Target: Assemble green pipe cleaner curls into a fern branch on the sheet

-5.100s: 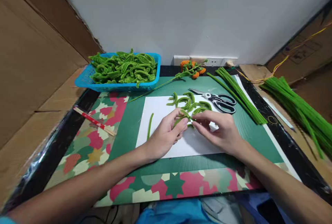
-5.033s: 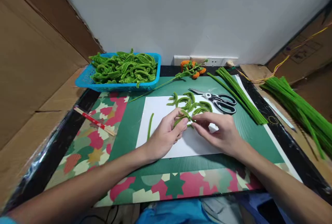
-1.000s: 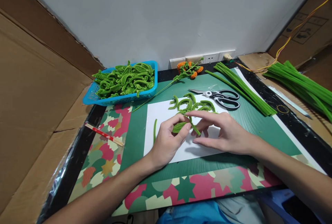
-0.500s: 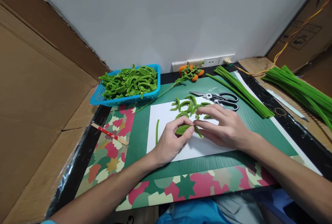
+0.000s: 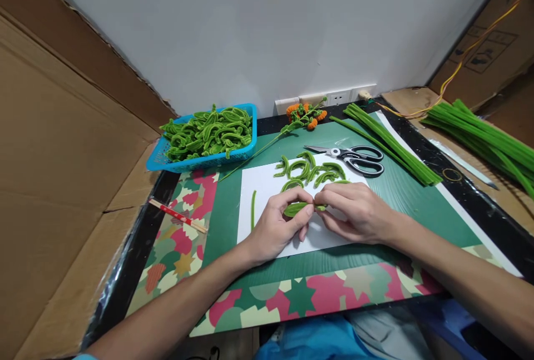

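Note:
A fuzzy green pipe-cleaner leaf (image 5: 295,209) is pinched between the thumb and forefinger of my left hand (image 5: 280,220). At its right end, my right hand (image 5: 359,212) closes thumb and fingers on the same piece, and the fingertips of both hands almost meet. A short green tip shows under the right fingers. Both hands are just above a white sheet of paper (image 5: 267,182). Beyond them on the paper lie several bent green pipe-cleaner pieces (image 5: 299,169). One straight green piece (image 5: 253,210) rests to the left.
Black-handled scissors (image 5: 350,157) lie behind the paper, near an orange flower stem (image 5: 306,118). A blue basket (image 5: 200,164) of green pieces stands back left. Long green pipe cleaners (image 5: 392,146) lie right, with another bundle (image 5: 484,143) beyond. Wrapped chopsticks (image 5: 177,215) rest at left.
My right hand has lowered and drawn its spread fingers together, closing on the right end of the leaf. My left hand keeps its pinch almost unmoved.

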The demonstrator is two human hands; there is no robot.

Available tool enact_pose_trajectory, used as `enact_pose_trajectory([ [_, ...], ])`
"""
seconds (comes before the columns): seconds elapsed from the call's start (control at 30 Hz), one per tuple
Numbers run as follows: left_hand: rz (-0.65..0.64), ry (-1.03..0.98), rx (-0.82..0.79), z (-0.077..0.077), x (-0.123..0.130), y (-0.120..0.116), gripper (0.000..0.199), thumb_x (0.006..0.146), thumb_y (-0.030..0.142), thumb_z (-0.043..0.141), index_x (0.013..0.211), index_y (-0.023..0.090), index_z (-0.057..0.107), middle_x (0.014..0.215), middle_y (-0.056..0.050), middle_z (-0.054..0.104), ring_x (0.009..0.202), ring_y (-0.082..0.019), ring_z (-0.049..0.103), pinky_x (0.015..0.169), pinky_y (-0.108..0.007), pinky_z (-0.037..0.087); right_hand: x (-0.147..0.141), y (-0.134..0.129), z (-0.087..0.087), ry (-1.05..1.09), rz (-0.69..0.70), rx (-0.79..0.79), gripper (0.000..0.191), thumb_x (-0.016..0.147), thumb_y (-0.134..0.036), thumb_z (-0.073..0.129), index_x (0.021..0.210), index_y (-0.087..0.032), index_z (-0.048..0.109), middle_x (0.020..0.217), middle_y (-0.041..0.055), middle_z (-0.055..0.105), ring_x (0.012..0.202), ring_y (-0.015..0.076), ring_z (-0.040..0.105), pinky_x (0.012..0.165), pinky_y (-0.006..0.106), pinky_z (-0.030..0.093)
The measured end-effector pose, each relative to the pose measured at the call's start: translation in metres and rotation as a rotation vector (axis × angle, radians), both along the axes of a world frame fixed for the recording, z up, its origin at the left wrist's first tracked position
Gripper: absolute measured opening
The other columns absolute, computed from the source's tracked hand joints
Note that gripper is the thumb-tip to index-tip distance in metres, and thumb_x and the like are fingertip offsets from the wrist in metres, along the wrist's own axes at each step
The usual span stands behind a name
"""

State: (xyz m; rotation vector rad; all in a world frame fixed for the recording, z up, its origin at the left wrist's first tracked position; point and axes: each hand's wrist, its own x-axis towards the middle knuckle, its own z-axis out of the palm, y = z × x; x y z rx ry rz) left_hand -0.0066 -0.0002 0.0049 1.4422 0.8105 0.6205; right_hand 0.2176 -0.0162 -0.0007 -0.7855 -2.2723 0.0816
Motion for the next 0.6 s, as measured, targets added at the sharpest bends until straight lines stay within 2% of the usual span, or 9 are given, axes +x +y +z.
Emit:
enact_pose_trajectory([
  [0.1,-0.018,0.012,0.021,0.001,0.001,0.000,0.026,0.105,0.044,0.064,0.102,0.018,0.060,0.058,0.006,0.059,0.048,-0.008,0.053,0.051,-0.018,0.042,-0.002,-0.001,0.000,0.020,-0.001,0.016,0.022,0.106,-0.019,0.046,0.088,-0.018,0.059,0.071,0.0018,0.058,0.061,0.0160,0.049,0.057,0.030,0.036],
  [0.17,-0.006,0.030,0.051,0.002,0.001,-0.001,0.026,0.106,0.044,0.062,0.101,0.018,0.060,0.060,0.006,0.059,0.050,-0.008,0.054,0.053,-0.019,0.044,-0.005,-0.002,0.000,0.081,-0.019,-0.035,0.025,0.106,-0.017,0.048,0.083,-0.019,0.056,0.067,-0.0005,0.055,0.057,0.0140,0.045,0.055,0.029,0.033],
  [0.23,0.017,0.055,0.094,0.004,0.001,-0.001,0.025,0.106,0.043,0.062,0.102,0.018,0.061,0.063,0.005,0.060,0.053,-0.009,0.056,0.054,-0.019,0.046,-0.007,-0.004,0.002,0.199,-0.029,-0.188,0.025,0.104,-0.017,0.052,0.079,-0.020,0.055,0.064,-0.0031,0.053,0.055,0.0113,0.043,0.053,0.026,0.031],
  [0.3,0.030,0.078,0.148,0.006,0.001,-0.003,0.023,0.107,0.042,0.060,0.104,0.019,0.062,0.066,0.005,0.061,0.057,-0.010,0.060,0.056,-0.019,0.048,-0.010,-0.004,0.005,0.347,-0.022,-0.436,0.027,0.103,-0.020,0.055,0.076,-0.020,0.055,0.061,-0.0049,0.051,0.052,0.0092,0.042,0.051,0.023,0.031],
  [0.4,0.032,0.118,0.282,0.008,0.000,-0.004,0.019,0.108,0.037,0.059,0.106,0.019,0.066,0.075,0.002,0.063,0.064,-0.011,0.064,0.060,-0.020,0.050,-0.013,-0.002,0.008,0.556,0.037,-0.860,0.035,0.101,-0.036,0.063,0.070,-0.019,0.056,0.057,-0.0046,0.053,0.049,0.0087,0.044,0.047,0.022,0.032],
  [0.47,0.045,0.146,0.393,0.009,0.000,-0.005,0.018,0.107,0.035,0.060,0.107,0.019,0.068,0.082,0.000,0.064,0.069,-0.012,0.066,0.062,-0.021,0.051,-0.014,0.000,0.009,0.647,0.096,-1.082,0.043,0.099,-0.049,0.066,0.070,-0.019,0.056,0.055,-0.0038,0.055,0.046,0.0090,0.044,0.043,0.022,0.032],
  [0.53,0.066,0.158,0.424,0.009,0.000,-0.005,0.018,0.106,0.034,0.060,0.106,0.019,0.069,0.086,-0.001,0.064,0.070,-0.013,0.066,0.060,-0.022,0.052,-0.013,0.002,0.010,0.663,0.125,-1.166,0.047,0.098,-0.055,0.067,0.070,-0.019,0.057,0.056,-0.0031,0.056,0.045,0.0092,0.045,0.043,0.022,0.034],
  [0.6,0.086,0.135,0.345,0.008,0.000,-0.005,0.020,0.106,0.037,0.061,0.105,0.018,0.067,0.083,0.000,0.064,0.065,-0.011,0.064,0.058,-0.021,0.052,-0.011,0.002,0.011,0.621,0.081,-1.065,0.039,0.101,-0.052,0.065,0.082,-0.017,0.063,0.065,-0.0012,0.061,0.051,0.0100,0.050,0.047,0.021,0.039],
])
